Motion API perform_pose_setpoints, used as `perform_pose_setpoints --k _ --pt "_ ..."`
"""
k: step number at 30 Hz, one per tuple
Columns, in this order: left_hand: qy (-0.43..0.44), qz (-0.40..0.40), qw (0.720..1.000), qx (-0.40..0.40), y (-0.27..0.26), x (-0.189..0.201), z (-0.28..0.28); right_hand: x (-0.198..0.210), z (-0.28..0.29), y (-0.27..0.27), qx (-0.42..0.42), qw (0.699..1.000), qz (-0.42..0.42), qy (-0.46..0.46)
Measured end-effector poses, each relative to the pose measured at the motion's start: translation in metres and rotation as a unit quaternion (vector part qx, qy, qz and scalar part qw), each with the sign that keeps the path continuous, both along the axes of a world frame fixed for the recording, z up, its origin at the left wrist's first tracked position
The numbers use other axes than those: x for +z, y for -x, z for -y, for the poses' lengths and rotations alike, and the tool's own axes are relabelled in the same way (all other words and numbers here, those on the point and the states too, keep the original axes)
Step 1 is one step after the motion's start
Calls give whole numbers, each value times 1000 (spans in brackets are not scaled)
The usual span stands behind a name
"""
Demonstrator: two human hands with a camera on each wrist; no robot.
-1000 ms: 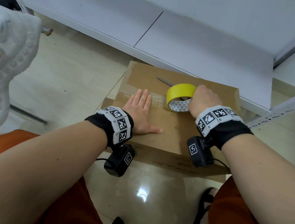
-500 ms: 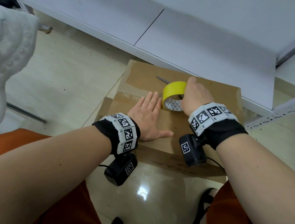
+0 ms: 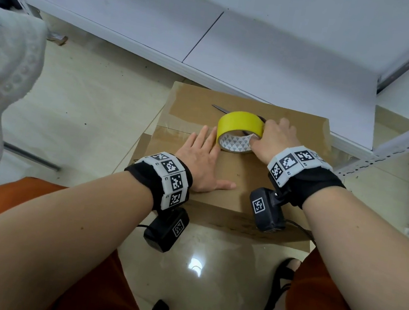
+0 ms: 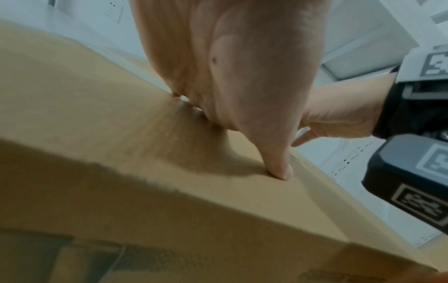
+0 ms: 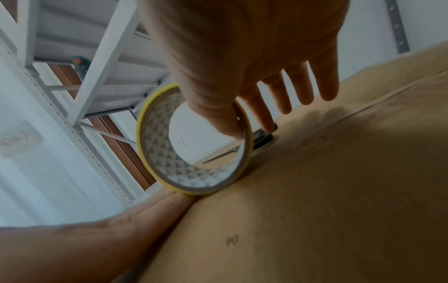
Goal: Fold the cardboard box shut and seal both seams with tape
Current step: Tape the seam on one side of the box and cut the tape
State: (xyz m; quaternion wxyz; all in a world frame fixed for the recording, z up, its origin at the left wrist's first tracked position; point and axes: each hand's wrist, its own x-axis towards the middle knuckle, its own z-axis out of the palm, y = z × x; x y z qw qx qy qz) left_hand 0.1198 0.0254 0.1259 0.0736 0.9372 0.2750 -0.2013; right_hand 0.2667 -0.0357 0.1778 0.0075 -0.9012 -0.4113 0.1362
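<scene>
The cardboard box stands on the floor with its top flaps folded flat. My left hand presses flat on the top, fingers straight, fingertips against the yellow tape roll. In the left wrist view its palm and thumb lie on the cardboard. My right hand grips the roll, which stands on edge on the seam. In the right wrist view the thumb is inside the roll and the fingers are over its outside. A strip of clear tape lies on the seam left of my left hand.
Scissors lie on the box behind the roll, also seen as scissors past my fingers. A white shelf board runs just beyond the box, and a shelf post stands at the right. My knees and a sandalled foot are near the box's front.
The roll and my left hand have closed up: a gap with tape showed between them, and now the fingertips lie against the roll. The view has shifted slightly.
</scene>
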Motion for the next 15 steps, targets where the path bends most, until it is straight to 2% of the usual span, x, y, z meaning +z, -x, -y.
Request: perform_pose_setpoints --k 7,15 --pt "-3 -22 1000 -2 12 2 -12 -1 -12 12 7 998 -54 3" --pt "-1 -31 999 17 37 6 -25 -5 -28 31 19 998 -60 -1"
